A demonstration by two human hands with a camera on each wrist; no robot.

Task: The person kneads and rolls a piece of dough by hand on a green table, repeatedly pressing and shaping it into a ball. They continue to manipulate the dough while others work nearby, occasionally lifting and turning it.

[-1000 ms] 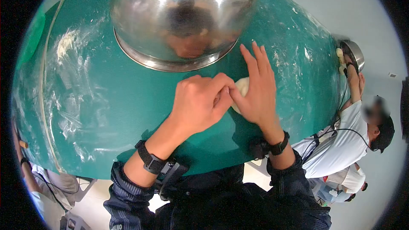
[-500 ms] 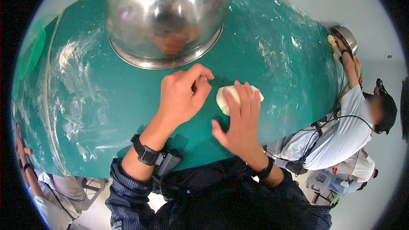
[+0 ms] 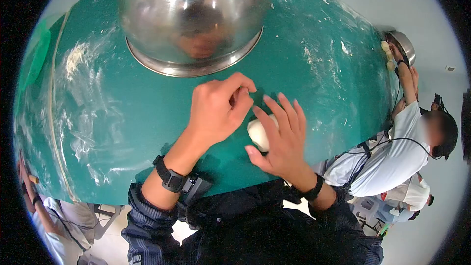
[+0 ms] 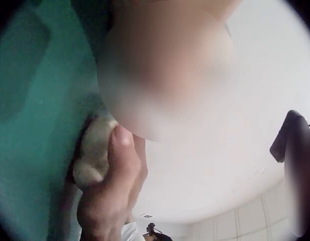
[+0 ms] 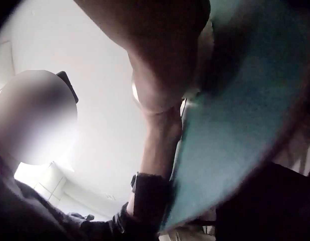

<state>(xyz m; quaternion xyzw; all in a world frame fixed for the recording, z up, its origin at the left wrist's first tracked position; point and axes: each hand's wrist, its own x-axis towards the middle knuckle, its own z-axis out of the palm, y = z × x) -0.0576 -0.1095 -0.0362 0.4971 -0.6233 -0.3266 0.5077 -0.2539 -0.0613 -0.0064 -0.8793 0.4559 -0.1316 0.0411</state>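
Note:
A pale piece of dough (image 3: 260,133) lies on the green table, partly covered by the right hand (image 3: 283,142). That hand is spread over the dough's right side, with its thumb at the near edge. Left of the dough, the left hand (image 3: 216,110) has its fingers curled, and nothing shows in them. In the left wrist view the dough (image 4: 93,150) bulges beside the right hand (image 4: 112,186); the left hand is blurred above. The right wrist view has the right hand (image 5: 165,65) dark in front, its fingertips hidden.
A large upturned metal bowl (image 3: 196,24) stands beyond the hands. White flour marks the green table (image 3: 147,118) on both sides. A green container (image 3: 37,61) is at the far left. Another person (image 3: 387,164) works by a smaller bowl (image 3: 405,49) at right; more people are around the edges.
The right hand drew back from beside the left hand, then moved over the dough's right side. The dough, mostly hidden at first, looked elongated half a second ago and is now partly covered.

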